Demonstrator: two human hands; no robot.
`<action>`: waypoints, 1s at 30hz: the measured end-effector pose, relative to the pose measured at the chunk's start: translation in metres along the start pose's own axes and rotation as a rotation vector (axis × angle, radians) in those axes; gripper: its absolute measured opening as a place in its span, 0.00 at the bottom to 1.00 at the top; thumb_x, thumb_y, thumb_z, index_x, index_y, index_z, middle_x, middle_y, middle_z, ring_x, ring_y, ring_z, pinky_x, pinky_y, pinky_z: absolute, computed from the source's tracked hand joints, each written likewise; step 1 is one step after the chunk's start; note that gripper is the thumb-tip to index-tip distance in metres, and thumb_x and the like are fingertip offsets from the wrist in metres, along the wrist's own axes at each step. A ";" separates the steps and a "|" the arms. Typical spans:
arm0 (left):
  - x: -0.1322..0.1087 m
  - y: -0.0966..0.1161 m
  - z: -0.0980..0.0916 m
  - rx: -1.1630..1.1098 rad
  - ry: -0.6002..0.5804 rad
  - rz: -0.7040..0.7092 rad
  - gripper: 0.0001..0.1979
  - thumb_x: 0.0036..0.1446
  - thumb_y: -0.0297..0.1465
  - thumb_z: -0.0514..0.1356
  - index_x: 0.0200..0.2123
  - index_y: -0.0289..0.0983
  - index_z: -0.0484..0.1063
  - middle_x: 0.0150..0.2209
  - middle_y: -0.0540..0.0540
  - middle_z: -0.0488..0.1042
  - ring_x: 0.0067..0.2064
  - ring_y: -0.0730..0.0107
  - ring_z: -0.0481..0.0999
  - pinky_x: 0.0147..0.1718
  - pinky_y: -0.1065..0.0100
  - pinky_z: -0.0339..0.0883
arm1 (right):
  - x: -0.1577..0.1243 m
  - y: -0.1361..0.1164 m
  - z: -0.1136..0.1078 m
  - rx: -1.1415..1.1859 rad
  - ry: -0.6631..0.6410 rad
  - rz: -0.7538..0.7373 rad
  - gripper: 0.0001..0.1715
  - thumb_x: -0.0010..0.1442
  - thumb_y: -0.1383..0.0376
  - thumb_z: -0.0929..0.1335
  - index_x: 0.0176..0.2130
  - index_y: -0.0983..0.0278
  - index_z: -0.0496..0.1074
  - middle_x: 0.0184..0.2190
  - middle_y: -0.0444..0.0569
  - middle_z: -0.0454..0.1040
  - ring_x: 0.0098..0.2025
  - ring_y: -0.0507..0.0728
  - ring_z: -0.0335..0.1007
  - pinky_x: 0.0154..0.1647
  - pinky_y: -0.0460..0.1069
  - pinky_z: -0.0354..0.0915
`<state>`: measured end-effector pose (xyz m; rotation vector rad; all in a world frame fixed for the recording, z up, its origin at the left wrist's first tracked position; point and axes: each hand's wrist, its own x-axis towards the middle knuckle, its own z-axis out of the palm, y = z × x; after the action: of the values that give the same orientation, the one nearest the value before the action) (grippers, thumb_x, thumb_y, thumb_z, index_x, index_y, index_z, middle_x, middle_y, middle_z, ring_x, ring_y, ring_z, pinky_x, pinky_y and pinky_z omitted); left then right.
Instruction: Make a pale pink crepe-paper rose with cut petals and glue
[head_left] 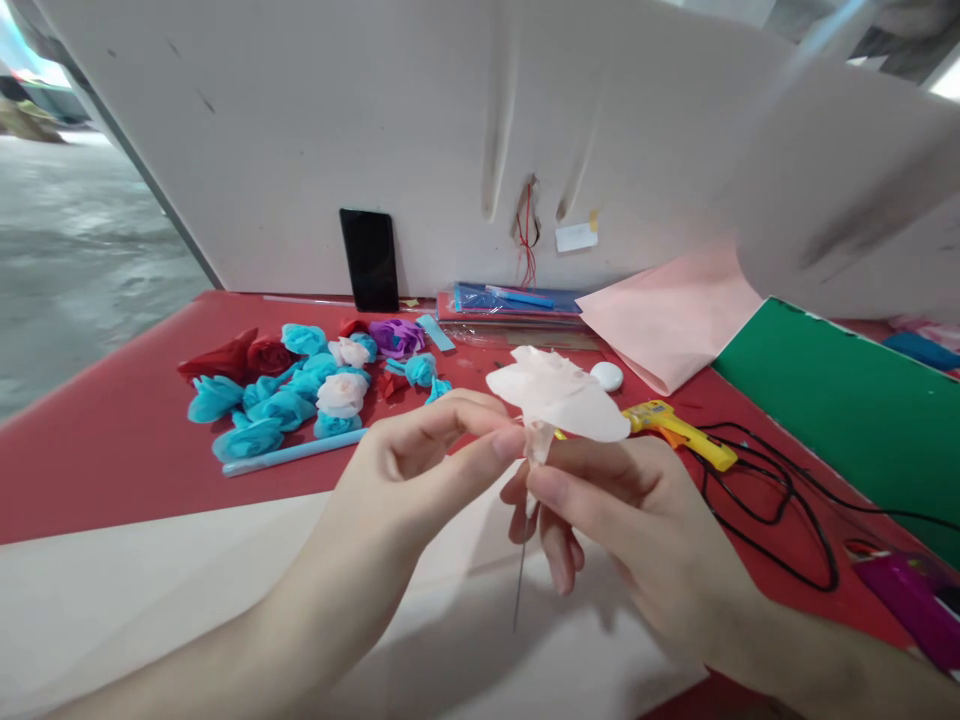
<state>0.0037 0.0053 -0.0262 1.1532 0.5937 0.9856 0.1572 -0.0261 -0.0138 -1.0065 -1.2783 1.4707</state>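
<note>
A pale pink paper flower [559,392] on a thin wire stem [519,585] is held up in the middle of the view, its petals spread at the top. The fingertips of my left hand [420,475] pinch the base of the flower from the left. My right hand [622,500] grips the same base slightly lower, thumb and fingers closed around the top of the wire. The wire hangs down below my fingers over a large pale sheet [187,590]. Part of the flower's base is hidden by my fingers.
Blue [281,408], red [217,357] and purple [396,338] paper flowers lie at left beside a light blue stick [292,452]. A yellow glue gun [709,445] with a black cord rests at right near a green board [847,420]. A phone [370,260] leans on the white wall.
</note>
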 end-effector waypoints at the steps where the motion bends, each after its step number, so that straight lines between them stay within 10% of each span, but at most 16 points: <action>1: 0.000 0.000 0.000 0.002 0.002 -0.002 0.08 0.57 0.32 0.59 0.26 0.40 0.71 0.25 0.54 0.69 0.27 0.76 0.69 0.27 0.74 0.63 | 0.000 0.000 0.000 -0.010 0.001 0.005 0.13 0.57 0.62 0.68 0.24 0.64 0.75 0.15 0.40 0.66 0.19 0.46 0.61 0.20 0.41 0.61; 30: -0.002 -0.002 -0.001 -0.001 0.013 0.014 0.03 0.53 0.30 0.62 0.28 0.40 0.73 0.30 0.52 0.71 0.24 0.76 0.70 0.20 0.74 0.67 | -0.002 -0.005 0.002 -0.132 0.048 0.044 0.13 0.54 0.62 0.69 0.21 0.63 0.75 0.12 0.40 0.62 0.23 0.49 0.66 0.18 0.41 0.62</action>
<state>0.0023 0.0034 -0.0284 1.1517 0.5960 1.0058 0.1568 -0.0287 -0.0087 -1.1563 -1.3398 1.4016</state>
